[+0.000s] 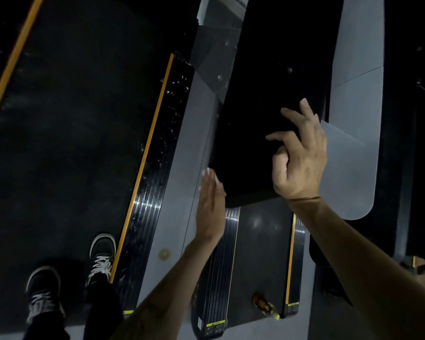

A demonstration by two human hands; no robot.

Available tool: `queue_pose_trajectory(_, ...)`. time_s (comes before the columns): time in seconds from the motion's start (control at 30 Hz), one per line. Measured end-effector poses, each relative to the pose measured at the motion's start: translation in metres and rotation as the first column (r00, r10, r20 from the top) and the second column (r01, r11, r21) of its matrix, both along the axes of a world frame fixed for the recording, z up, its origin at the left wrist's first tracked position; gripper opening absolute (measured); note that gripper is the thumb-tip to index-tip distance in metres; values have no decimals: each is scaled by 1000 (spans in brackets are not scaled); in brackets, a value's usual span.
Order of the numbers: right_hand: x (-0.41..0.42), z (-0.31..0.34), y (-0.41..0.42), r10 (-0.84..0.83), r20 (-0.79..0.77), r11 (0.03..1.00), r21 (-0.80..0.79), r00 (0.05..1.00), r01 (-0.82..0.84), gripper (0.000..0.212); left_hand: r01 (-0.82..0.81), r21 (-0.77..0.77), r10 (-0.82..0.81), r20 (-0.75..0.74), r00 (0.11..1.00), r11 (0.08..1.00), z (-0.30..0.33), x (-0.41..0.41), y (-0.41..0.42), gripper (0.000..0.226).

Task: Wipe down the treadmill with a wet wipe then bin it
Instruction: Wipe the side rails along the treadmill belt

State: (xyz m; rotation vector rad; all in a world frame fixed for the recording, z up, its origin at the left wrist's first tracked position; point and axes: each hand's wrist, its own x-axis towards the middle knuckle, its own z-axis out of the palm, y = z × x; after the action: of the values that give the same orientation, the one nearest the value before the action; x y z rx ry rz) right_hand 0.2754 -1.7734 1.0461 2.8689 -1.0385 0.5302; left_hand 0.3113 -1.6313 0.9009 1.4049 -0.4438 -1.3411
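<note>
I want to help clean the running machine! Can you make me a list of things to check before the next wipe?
1. Wet wipe in a hand: not ok, none visible.
2. Left hand free: ok, flat and straight at the corner of the black panel.
3. Right hand free: ok, loosely curled, holds nothing.
4. Feet steady: ok, both shoes on the dark belt.
5. Bin nearby: cannot tell, none in view.
6. Floor trip risk: not ok, bottle lies below.

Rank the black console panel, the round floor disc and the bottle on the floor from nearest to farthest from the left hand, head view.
From the left hand:
1. Black console panel, touching its fingertips, just right.
2. Round floor disc, below-left.
3. Bottle, low right, between the treadmill rails.
</note>
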Motion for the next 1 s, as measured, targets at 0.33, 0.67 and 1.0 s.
queue_pose_trajectory(0.33, 1, 0, 0, 0, 9, 1000, -14, 1000, 1, 32, 10, -12, -11, -79, 997, 1000, -18, 22, -44, 70)
queue_pose_trajectory(0.67, 2, -1, 1, 4, 20, 1000, -9, 1000, -4, 32, 13, -195, -17, -20, 1000, 981, 9, 14, -37, 62)
queue_pose_trajectory(1.0, 3, 1, 2, -4, 27, 1000, -14, 1000, 5, 31, -7, -151, -12, -123, 992, 988, -1, 25, -47, 64)
